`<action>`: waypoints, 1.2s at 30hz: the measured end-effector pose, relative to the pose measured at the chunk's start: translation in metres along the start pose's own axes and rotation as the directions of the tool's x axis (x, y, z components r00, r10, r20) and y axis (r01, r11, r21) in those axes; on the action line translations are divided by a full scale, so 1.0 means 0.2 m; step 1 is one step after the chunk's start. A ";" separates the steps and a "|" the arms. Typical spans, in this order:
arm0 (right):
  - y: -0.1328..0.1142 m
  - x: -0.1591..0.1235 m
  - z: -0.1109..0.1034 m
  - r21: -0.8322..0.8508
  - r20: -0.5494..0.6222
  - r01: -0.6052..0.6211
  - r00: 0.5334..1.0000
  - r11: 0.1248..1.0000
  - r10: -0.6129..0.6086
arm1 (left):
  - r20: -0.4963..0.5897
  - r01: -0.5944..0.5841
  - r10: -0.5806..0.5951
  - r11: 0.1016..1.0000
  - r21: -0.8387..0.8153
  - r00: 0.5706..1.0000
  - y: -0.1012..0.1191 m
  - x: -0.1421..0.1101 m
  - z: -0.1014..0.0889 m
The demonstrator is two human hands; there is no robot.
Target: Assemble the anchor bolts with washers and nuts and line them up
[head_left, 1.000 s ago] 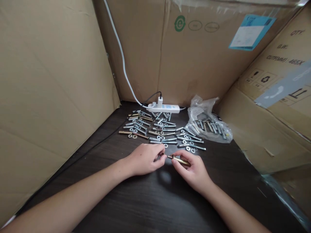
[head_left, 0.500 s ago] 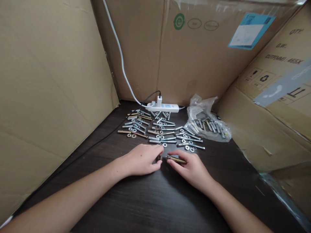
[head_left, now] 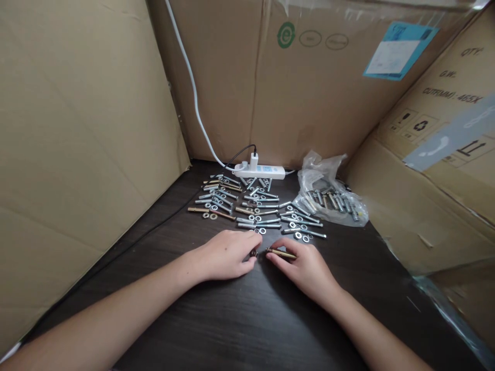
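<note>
My right hand (head_left: 303, 259) pinches a brass-coloured expansion bolt (head_left: 283, 253) between thumb and fingers, its tip pointing left. Across a small gap, the curled fingers and thumb of my left hand (head_left: 230, 254) close around a small hex nut (head_left: 253, 253), partly hidden by the fingers. Both hands are low over the dark table, close to each other. Just beyond them lie rows of loose bolts (head_left: 266, 212) and sleeves, mostly silver with a few brass-coloured. Washers (head_left: 213, 216) and nuts (head_left: 297, 235) are laid among them.
A clear plastic bag (head_left: 320, 178) with more bolts sits at the back right. Behind the rows is a white power strip (head_left: 270, 172) with a plugged-in charger. A black cable (head_left: 154, 227) runs along the left side. Cardboard boxes (head_left: 220, 77) wall in the dark table (head_left: 247, 330).
The nut in my left hand has turned slightly and shows more of its face. My right hand and the bolt have hardly moved.
</note>
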State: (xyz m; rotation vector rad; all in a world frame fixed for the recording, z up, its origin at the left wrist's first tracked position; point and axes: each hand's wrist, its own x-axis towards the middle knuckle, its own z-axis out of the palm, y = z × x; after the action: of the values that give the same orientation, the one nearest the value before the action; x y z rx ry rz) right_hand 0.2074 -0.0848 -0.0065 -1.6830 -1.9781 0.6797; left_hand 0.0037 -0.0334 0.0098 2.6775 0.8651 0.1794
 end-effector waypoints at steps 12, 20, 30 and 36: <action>0.02 0.00 0.01 -0.058 0.043 0.088 0.995 0.994 -0.086 | -0.027 -0.015 0.015 0.999 0.031 1.000 -0.01 0.00 0.02; 0.01 -0.01 0.01 0.073 -0.019 -0.001 1.000 0.997 0.002 | -0.030 -0.003 0.005 0.999 0.045 1.000 0.00 0.00 0.02; -0.03 -0.03 -0.02 0.181 0.051 0.153 0.985 0.971 -0.164 | -0.098 -0.061 0.053 0.994 -0.086 0.994 0.05 0.00 -0.02; -0.06 -0.04 -0.02 0.213 0.105 0.170 0.975 0.962 -0.195 | -0.076 -0.112 0.104 0.987 -0.111 0.992 0.05 0.00 -0.03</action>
State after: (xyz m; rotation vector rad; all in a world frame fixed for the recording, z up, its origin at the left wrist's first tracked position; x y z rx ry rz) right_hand 0.2018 -0.0941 0.0030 -1.3489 -2.0406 0.9034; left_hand 0.0078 -0.0388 0.0179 2.6247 0.7069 0.3402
